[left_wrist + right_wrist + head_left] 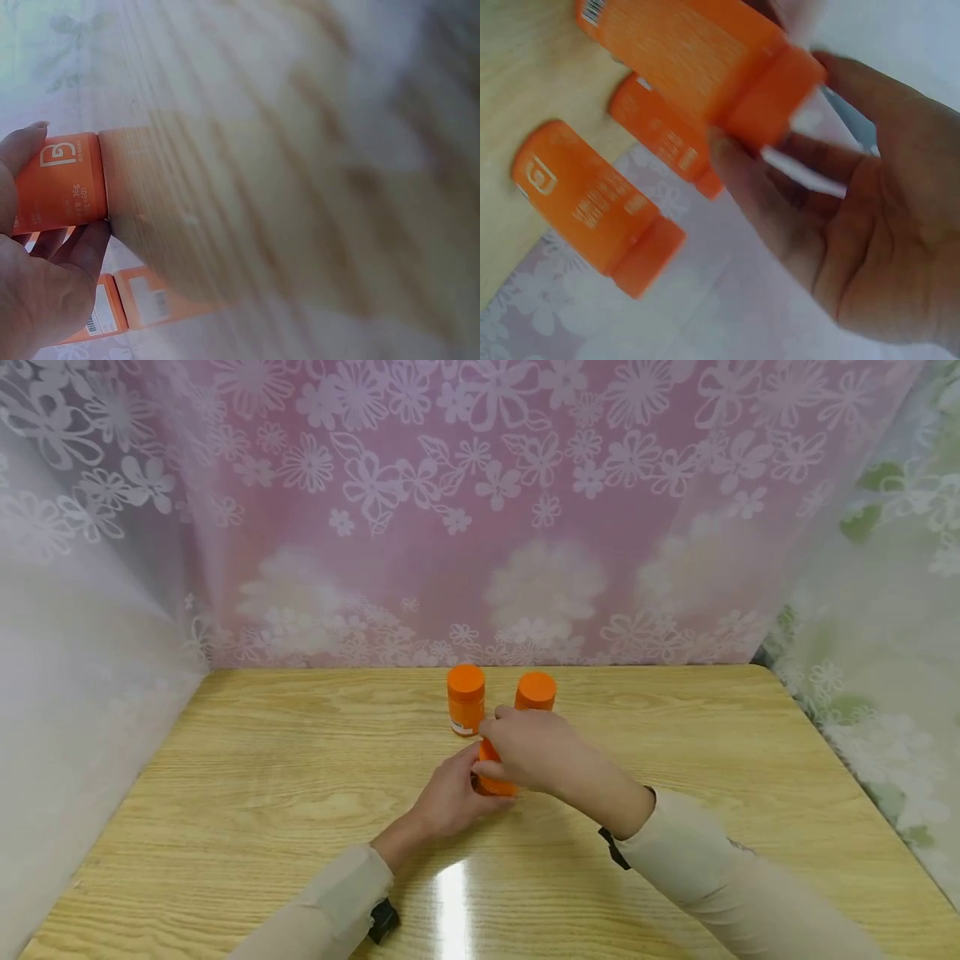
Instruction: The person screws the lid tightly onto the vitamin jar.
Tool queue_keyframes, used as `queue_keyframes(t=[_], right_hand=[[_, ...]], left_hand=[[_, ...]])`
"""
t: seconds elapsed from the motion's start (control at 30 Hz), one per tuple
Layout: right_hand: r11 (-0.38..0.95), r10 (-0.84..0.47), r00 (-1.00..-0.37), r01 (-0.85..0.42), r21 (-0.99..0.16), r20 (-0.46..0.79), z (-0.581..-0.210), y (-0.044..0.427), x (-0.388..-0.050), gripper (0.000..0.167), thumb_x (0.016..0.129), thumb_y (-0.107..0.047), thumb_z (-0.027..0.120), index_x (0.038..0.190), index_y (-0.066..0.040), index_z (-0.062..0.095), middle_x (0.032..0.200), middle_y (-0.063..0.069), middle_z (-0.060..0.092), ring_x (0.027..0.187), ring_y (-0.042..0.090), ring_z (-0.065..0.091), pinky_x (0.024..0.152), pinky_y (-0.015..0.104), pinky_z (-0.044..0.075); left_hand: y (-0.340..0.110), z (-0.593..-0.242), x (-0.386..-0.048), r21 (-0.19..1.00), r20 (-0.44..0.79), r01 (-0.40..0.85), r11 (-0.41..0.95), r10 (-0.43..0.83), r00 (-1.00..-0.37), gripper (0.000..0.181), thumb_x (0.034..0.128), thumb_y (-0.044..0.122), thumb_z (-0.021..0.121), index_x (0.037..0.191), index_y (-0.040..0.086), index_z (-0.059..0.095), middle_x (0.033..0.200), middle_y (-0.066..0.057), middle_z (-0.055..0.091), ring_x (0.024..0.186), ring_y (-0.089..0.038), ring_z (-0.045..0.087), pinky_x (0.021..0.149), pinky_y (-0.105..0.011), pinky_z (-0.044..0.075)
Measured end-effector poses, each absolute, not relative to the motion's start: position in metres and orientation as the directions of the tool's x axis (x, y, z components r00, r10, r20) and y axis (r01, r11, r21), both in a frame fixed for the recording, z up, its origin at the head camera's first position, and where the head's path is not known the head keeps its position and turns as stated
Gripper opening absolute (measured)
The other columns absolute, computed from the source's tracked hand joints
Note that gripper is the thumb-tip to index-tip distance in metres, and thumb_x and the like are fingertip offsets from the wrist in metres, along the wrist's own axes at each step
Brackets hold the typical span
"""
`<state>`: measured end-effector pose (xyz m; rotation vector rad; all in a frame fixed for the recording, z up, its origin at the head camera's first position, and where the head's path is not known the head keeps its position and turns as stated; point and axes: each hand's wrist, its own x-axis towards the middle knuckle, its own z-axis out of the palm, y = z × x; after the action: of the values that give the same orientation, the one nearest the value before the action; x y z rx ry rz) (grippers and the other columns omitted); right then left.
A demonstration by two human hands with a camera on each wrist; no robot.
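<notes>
An orange plastic bottle [497,787] stands on the table between my two hands, largely covered by them in the head view. My left hand [452,797] grips its body low down, the thumb on one side and the fingers on the other. From above, my right hand [534,748] holds the bottle by its orange screw cap [769,97], thumb and fingertips on the cap's sides. In the left wrist view, white print shows on the held bottle's side [60,184]; its base meets the table.
Two more capped orange bottles stand just behind my hands: a left one [466,700] and a right one [536,692], the latter partly hidden by my right hand. Wood-grain table [262,777] spreads around them. A floral curtain [480,527] hangs along the back edge.
</notes>
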<state>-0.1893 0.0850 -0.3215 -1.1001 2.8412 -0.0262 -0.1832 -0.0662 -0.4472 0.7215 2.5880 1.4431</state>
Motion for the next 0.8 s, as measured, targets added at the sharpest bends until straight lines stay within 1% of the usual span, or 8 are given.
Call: queue_keyframes(t=[0.1, 0.17, 0.23, 0.3, 0.37, 0.43, 0.53, 0.8], right_hand=[[0.795, -0.600, -0.794, -0.605, 0.041, -0.095, -0.323, 0.084, -0.188, 0.043, 0.092, -0.054, 0.054, 0.103, -0.013, 0.063, 0.086, 0.002, 0.054, 0.062, 0.019, 0.052, 0.053, 0.036, 0.048], [0.785, -0.612, -0.779, -0.619, 0.020, -0.136, -0.320, 0.087, -0.190, 0.046, 0.092, -0.056, 0.053, 0.116, -0.018, 0.063, 0.100, 0.002, 0.058, 0.077, 0.020, 0.058, 0.063, 0.039, 0.051], [0.737, -0.673, -0.717, -0.672, -0.073, -0.181, -0.315, 0.093, -0.194, 0.043, 0.092, -0.047, 0.059, 0.127, -0.022, 0.059, 0.121, 0.001, 0.056, 0.101, 0.021, 0.058, 0.078, 0.042, 0.051], [0.658, -0.752, -0.623, -0.731, -0.180, -0.217, -0.310, 0.098, -0.198, 0.045, 0.091, -0.031, 0.066, 0.134, -0.025, 0.054, 0.139, 0.000, 0.047, 0.121, 0.021, 0.049, 0.090, 0.042, 0.047], [0.577, -0.816, -0.529, -0.768, -0.278, -0.231, -0.308, 0.102, -0.202, 0.051, 0.088, -0.015, 0.069, 0.135, -0.025, 0.054, 0.144, 0.001, 0.043, 0.130, 0.021, 0.041, 0.097, 0.040, 0.042], [0.508, -0.861, -0.458, -0.792, -0.338, -0.220, -0.309, 0.104, -0.205, 0.053, 0.084, -0.001, 0.068, 0.132, -0.022, 0.058, 0.139, 0.002, 0.048, 0.127, 0.021, 0.044, 0.099, 0.038, 0.041], [0.477, -0.879, -0.429, -0.802, -0.360, -0.210, -0.313, 0.104, -0.207, 0.054, 0.082, 0.006, 0.068, 0.129, -0.020, 0.060, 0.128, 0.000, 0.056, 0.120, 0.017, 0.049, 0.100, 0.034, 0.040], [0.526, -0.850, -0.488, -0.811, -0.257, -0.200, -0.318, 0.100, -0.202, 0.050, 0.083, -0.003, 0.073, 0.130, -0.018, 0.059, 0.121, 0.000, 0.059, 0.110, 0.018, 0.056, 0.092, 0.032, 0.046]], left_hand=[[-0.066, -0.447, -0.184, 0.817, 0.160, 0.373, 0.440, 0.449, -0.879, 0.047, 0.0799, 0.025, 0.079, 0.121, 0.022, 0.055, 0.113, 0.011, 0.058, 0.097, -0.009, 0.055, 0.085, -0.029, 0.047], [-0.066, -0.447, -0.184, 0.818, 0.152, 0.368, 0.441, 0.451, -0.879, 0.049, 0.0801, 0.026, 0.079, 0.123, 0.021, 0.055, 0.114, 0.010, 0.058, 0.097, -0.009, 0.055, 0.085, -0.029, 0.047], [-0.066, -0.446, -0.183, 0.823, 0.136, 0.354, 0.445, 0.450, -0.883, 0.050, 0.0807, 0.028, 0.078, 0.123, 0.018, 0.054, 0.113, 0.009, 0.058, 0.097, -0.009, 0.056, 0.085, -0.029, 0.048], [-0.067, -0.446, -0.183, 0.825, 0.119, 0.336, 0.454, 0.442, -0.889, 0.053, 0.0810, 0.031, 0.078, 0.125, 0.015, 0.053, 0.112, 0.007, 0.059, 0.096, -0.009, 0.057, 0.084, -0.028, 0.048], [-0.067, -0.445, -0.183, 0.825, 0.117, 0.330, 0.458, 0.433, -0.894, 0.056, 0.0806, 0.031, 0.078, 0.127, 0.013, 0.052, 0.114, 0.006, 0.059, 0.098, -0.010, 0.057, 0.085, -0.029, 0.048], [-0.067, -0.445, -0.183, 0.822, 0.125, 0.336, 0.460, 0.429, -0.895, 0.059, 0.0801, 0.030, 0.079, 0.130, 0.014, 0.051, 0.118, 0.005, 0.058, 0.101, -0.010, 0.057, 0.087, -0.029, 0.048], [-0.065, -0.446, -0.183, 0.821, 0.142, 0.349, 0.452, 0.431, -0.891, 0.063, 0.0795, 0.027, 0.080, 0.133, 0.015, 0.050, 0.121, 0.004, 0.057, 0.103, -0.011, 0.056, 0.089, -0.030, 0.047], [-0.065, -0.446, -0.181, 0.827, 0.104, 0.307, 0.472, 0.407, -0.907, 0.060, 0.0795, 0.029, 0.079, 0.130, 0.013, 0.051, 0.119, 0.004, 0.058, 0.103, -0.012, 0.056, 0.088, -0.030, 0.047]])
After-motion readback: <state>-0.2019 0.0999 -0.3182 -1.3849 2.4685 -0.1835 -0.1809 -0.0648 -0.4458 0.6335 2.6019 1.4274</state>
